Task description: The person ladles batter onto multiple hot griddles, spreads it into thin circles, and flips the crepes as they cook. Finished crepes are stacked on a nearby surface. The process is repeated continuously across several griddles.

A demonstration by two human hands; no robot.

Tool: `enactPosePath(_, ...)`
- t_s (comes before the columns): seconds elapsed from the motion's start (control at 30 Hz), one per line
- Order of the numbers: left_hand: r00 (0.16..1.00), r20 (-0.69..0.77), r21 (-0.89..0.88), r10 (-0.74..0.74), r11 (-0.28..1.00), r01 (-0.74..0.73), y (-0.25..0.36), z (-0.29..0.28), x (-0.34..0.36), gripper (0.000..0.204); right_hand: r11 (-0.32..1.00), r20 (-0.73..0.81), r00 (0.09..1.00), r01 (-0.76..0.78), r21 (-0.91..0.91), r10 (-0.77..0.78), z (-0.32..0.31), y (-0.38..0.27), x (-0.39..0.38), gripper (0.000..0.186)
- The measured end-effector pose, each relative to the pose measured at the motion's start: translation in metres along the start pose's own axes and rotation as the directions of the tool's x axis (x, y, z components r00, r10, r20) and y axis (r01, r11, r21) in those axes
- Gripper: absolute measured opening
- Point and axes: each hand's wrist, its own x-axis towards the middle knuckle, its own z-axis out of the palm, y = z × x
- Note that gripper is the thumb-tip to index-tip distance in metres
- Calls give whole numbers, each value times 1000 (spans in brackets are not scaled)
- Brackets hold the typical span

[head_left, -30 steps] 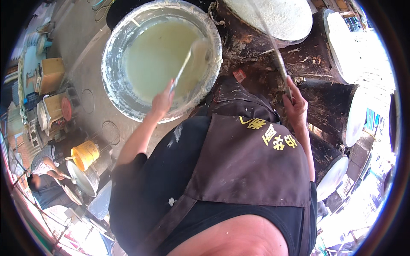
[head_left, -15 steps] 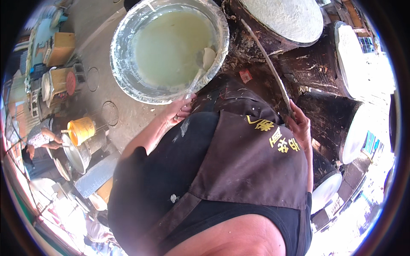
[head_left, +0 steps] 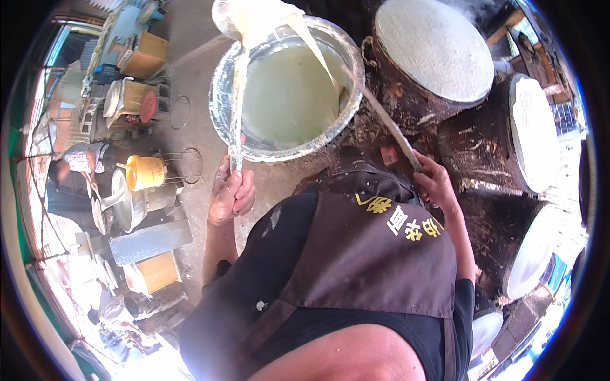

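My left hand (head_left: 232, 193) is closed round the lower end of a long-handled ladle (head_left: 239, 95), raised over the left rim of a large round basin (head_left: 219, 120). Thick cream-coloured paste (head_left: 260, 19) covers the ladle's head, and a thin strand of it stretches down to the right into the basin. Cloudy greenish liquid (head_left: 286, 95) fills the basin's lower part. In my right hand (head_left: 435, 181) is a thin wooden stick (head_left: 391, 124), gripped near its lower end. Its far tip reaches the basin's right rim; whether it touches cannot be told.
Several dark, crusted drums with white-filled or white-covered tops, such as one drum (head_left: 438, 51), stand along the right. Leftward are a yellow bucket (head_left: 145, 173), a wooden box (head_left: 146, 55) and a metal sheet (head_left: 150, 242). Another person (head_left: 89, 159) works at the far left.
My left hand has swung left and lifted the ladle out of the basin, with paste now trailing from it. My right hand still grips the stick, slightly shifted. The whole view has tilted.
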Motion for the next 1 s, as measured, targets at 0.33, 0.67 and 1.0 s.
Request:
enactPosePath(0.33,936,-1,-590,-351,756,283,-27,-48,37,34,934,209,924,345,-94,-320,84,-103,72,49)
enactPosePath(0.67,915,207,-765,-346,526,371,-27,-98,85,37,952,16,982,186,-242,-187,70,-57,55,52)
enactPosePath(1.0,888,267,-678,-374,582,449,-4,-94,118,41,988,-107,988,101,-115,-113,104,-69,118,50)
